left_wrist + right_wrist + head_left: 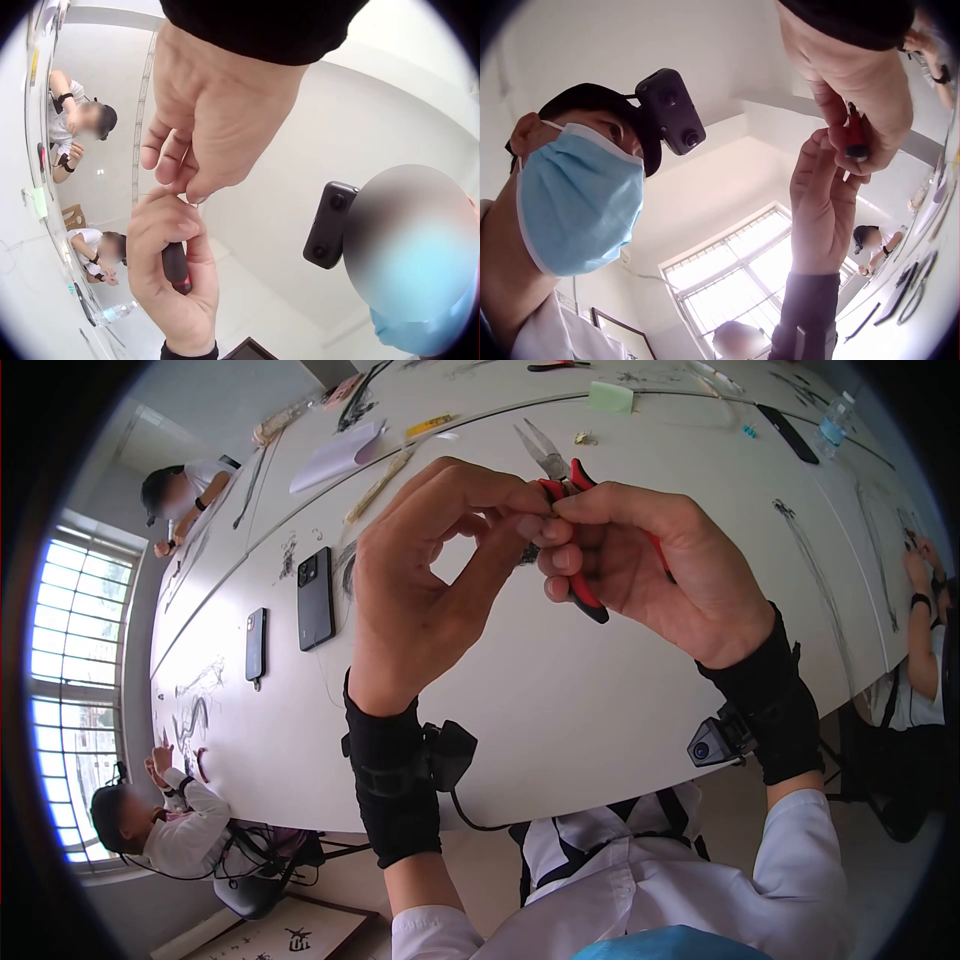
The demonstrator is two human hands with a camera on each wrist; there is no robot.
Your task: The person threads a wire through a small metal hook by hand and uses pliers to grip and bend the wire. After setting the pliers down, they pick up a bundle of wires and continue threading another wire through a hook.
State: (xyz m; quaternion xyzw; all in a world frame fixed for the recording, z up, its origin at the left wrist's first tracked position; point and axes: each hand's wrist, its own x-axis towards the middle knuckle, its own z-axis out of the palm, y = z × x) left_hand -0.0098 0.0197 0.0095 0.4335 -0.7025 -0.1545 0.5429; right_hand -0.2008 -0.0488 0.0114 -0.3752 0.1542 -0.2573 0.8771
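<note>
Red-and-black handled pliers [590, 595] lie across the right hand [665, 560], whose fingers curl round them; their metal jaws point up and away, over the table. The left hand [430, 580] meets the right at the fingertips, thumb and forefinger pinched together on something too small to make out. In the left wrist view, the left hand [225, 112] comes from above and touches the right hand [176, 262], which holds a dark handle. The right wrist view shows the right hand [862, 97] round the red handle [854, 135], beside the left fingers [821, 195].
Two phones [315, 600] [257, 645] lie left on the white table [560, 730]. Beyond the hands are a green note [611, 398], a yellow item [430, 425], a bundle of pale strands [375, 490] and a bottle [835, 425]. Other people sit around the table.
</note>
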